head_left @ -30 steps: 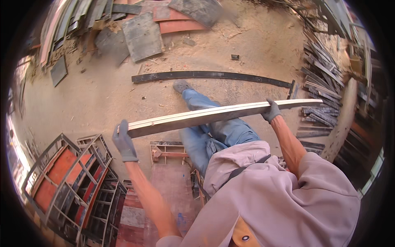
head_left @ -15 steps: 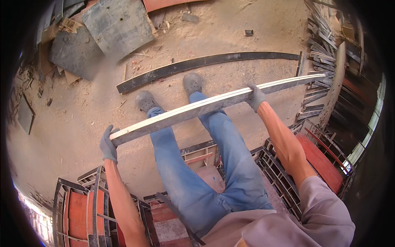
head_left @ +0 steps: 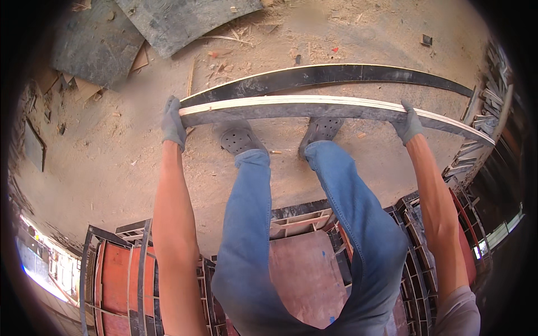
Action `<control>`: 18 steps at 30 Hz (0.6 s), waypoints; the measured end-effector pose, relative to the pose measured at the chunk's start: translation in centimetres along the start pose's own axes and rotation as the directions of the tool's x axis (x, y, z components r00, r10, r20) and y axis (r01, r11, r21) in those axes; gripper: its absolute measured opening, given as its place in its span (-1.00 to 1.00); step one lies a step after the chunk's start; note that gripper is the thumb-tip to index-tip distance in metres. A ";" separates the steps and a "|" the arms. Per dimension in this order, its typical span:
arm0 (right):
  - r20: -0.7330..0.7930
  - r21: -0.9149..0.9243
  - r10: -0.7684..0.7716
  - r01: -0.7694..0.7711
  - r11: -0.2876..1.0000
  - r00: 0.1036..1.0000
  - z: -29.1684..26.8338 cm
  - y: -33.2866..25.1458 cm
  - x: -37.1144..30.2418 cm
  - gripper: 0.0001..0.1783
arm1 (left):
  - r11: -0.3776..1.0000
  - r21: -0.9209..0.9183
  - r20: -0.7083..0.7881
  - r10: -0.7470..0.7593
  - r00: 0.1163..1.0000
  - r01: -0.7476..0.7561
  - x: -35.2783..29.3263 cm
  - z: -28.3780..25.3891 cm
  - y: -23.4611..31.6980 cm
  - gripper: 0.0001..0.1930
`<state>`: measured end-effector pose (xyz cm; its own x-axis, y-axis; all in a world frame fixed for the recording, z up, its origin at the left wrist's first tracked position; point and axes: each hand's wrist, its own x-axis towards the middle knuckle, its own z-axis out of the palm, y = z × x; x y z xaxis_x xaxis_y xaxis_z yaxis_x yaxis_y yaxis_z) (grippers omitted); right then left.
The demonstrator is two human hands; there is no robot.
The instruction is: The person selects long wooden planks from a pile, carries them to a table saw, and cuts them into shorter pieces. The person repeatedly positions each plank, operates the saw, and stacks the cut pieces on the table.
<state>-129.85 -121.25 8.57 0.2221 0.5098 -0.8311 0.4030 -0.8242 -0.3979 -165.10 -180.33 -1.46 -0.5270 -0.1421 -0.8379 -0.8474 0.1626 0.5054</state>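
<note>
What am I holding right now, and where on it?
Long, stacked, dark-faced plywood strips: the left grip is at their left end, the right grip partway in from their right end.

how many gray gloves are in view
2: one on the left hand, at the left end of the held strip; one on the right hand, toward the strip's other end. No others show.

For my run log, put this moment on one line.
left grip: pale-edged timber, left end | right grip: same timber, short of right end | floor: dark strip beyond timber
</note>
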 end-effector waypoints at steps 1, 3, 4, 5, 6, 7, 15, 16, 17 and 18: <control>-0.022 0.014 -0.012 0.013 1.000 1.000 1.0 0.5 -0.5 -0.49 | 0.998 0.047 -0.009 0.037 0.999 -0.036 -0.5 -1.8 1.2 -0.51; 0.010 0.118 -0.009 0.008 0.993 1.000 -2.9 -2.1 0.6 -0.57 | 0.980 0.100 -0.026 0.173 0.985 -0.170 -3.6 -1.2 1.4 -0.69; -0.008 0.167 0.006 -0.005 0.986 1.000 -3.9 -2.1 -1.0 -0.61 | 0.954 0.150 -0.068 0.273 0.960 -0.261 -7.5 -1.9 1.1 -0.71; -0.033 0.208 0.016 -0.009 0.978 0.999 -4.4 -2.2 -3.3 -0.65 | 0.886 0.302 -0.081 0.391 0.917 -0.351 -12.3 -2.3 2.6 -0.78; 0.014 0.249 0.007 -0.011 0.968 1.000 -6.2 -3.2 -4.9 -0.70 | 0.556 0.608 0.165 0.610 0.775 -0.567 -17.4 -2.8 5.4 -0.85; 0.071 0.283 0.012 -0.031 0.959 0.997 -7.5 -3.6 -6.3 -0.75 | 0.080 0.756 0.383 0.750 0.539 -0.649 -22.9 -3.9 8.4 -0.88; 0.330 0.478 -0.029 -0.140 0.867 0.943 -10.1 -10.4 -24.9 -0.87 | -0.042 0.840 0.340 0.819 0.463 -0.542 -52.5 -10.2 24.6 -0.64; 0.411 0.489 -0.138 -0.090 0.868 0.901 -10.4 -11.3 -26.2 -0.85 | -0.128 0.873 0.337 0.856 0.393 -0.470 -55.3 -11.6 25.4 -0.72; 0.387 0.474 -0.130 -0.076 0.877 0.913 -10.6 -12.6 -28.3 -0.84 | -0.125 0.891 0.353 0.794 0.494 -0.436 -58.0 -14.6 26.3 -0.67; 0.367 0.458 -0.113 -0.074 0.886 0.923 -10.6 -13.3 -30.4 -0.83 | 0.111 0.826 0.270 0.782 0.562 -0.552 -62.2 -13.1 28.2 -0.58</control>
<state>-132.54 -123.18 43.22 -0.1667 0.4732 -0.8651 -0.0667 -0.8807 -0.4689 -157.09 -179.72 67.63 -0.9412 0.3113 -0.1314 0.2501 0.9033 0.3485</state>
